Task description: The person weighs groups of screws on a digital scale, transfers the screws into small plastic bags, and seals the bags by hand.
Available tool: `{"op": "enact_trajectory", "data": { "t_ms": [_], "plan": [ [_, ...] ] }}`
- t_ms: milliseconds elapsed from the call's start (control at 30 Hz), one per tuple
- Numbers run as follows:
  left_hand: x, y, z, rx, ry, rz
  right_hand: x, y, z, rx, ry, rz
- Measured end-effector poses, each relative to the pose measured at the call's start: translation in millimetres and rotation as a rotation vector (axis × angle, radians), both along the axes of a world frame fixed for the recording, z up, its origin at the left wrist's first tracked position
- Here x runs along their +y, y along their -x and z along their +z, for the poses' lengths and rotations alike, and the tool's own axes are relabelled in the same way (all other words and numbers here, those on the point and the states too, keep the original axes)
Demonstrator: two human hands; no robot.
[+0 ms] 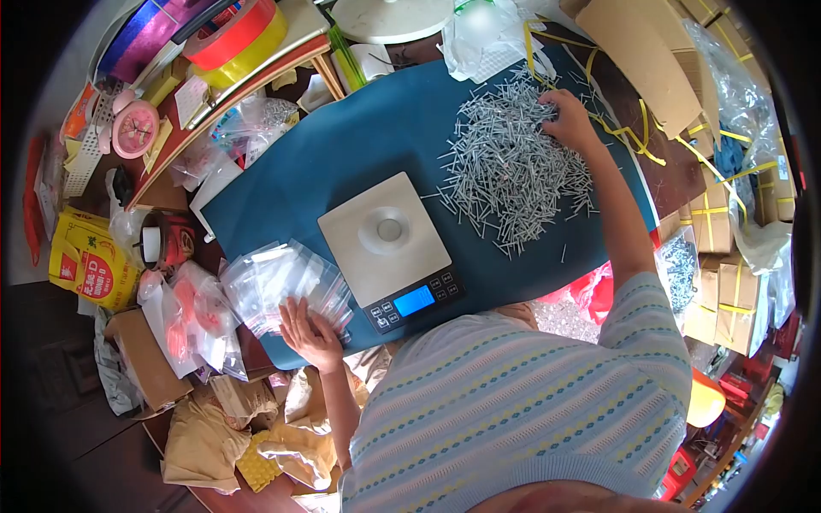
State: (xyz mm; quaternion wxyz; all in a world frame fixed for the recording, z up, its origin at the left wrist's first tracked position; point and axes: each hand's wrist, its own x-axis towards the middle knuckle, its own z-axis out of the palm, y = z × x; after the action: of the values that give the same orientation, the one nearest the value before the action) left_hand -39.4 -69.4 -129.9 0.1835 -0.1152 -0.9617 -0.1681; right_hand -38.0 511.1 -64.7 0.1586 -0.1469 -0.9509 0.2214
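Note:
A heap of loose silvery nails (505,171) is spread over the right part of a dark blue mat (299,184). At the heap's upper right edge is my right hand (571,121), its fingers curved and thumb apart, touching the nails; whether any are between the fingers is hard to see. My left hand (310,335) lies with fingers spread on a fanned stack of clear zip bags (286,278). Between the hands stands a digital scale (342,244) with a lit blue display and a small round whitish dish (369,227) on its plate.
Behind the mat are tape rolls (244,51), a pink clock (135,128) and a white plastic bag (483,38). Cardboard boxes (710,214) and yellow straps (637,141) crowd the right side. Brown paper (205,436) and a yellow bag (94,261) lie at left.

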Motion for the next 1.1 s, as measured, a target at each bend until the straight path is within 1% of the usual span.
{"op": "enact_trajectory", "data": {
  "t_ms": [67, 200, 233, 333, 367, 467, 567, 667, 700, 800, 833, 933, 1000, 1067, 1100],
  "plan": [
    [0, 0, 0, -0.029, -0.017, 0.003, 6, 2, 5, -0.036, -0.006, 0.034],
    [-3, 0, -1, -0.031, -0.033, -0.014, 21, 5, 17, -0.150, 0.152, -0.040],
    [-3, 0, -1, -0.037, -0.040, -0.015, 25, 5, 17, -0.153, 0.211, -0.023],
    [-3, 0, 0, -0.061, -0.047, -0.013, 10, 7, 52, -0.264, 0.602, -0.072],
    [-4, 0, 0, -0.063, -0.052, -0.019, 7, 7, 61, -0.283, 0.708, -0.045],
    [-6, 0, -1, -0.061, -0.068, -0.044, 10, 12, 53, -0.165, 1.199, 0.095],
    [-10, 0, 1, -0.066, -0.159, -0.084, -3, 21, 49, -0.169, 1.256, 0.129],
    [-13, -1, 9, -0.070, -0.223, -0.106, -20, 35, 52, -0.334, 1.229, 0.260],
    [-12, -1, 12, -0.066, -0.232, -0.109, -41, 40, 67, -0.388, 1.170, 0.268],
    [-9, -2, 22, -0.058, -0.235, -0.116, -85, 61, 67, -0.476, 1.058, 0.407],
    [-7, -2, 24, -0.052, -0.239, -0.115, -97, 69, 59, -0.511, 1.003, 0.489],
    [-2, -5, 29, -0.027, -0.256, -0.132, -150, 92, 58, -0.653, 0.927, 0.771],
    [0, -8, 32, -0.016, -0.259, -0.142, -190, 98, 63, -0.669, 0.903, 0.900],
    [2, -10, 33, 0.004, -0.280, -0.157, -223, 101, 67, -0.727, 0.639, 0.919],
    [2, -11, 33, 0.008, -0.288, -0.159, -238, 99, 66, -0.682, 0.513, 0.936]
  ]
}}
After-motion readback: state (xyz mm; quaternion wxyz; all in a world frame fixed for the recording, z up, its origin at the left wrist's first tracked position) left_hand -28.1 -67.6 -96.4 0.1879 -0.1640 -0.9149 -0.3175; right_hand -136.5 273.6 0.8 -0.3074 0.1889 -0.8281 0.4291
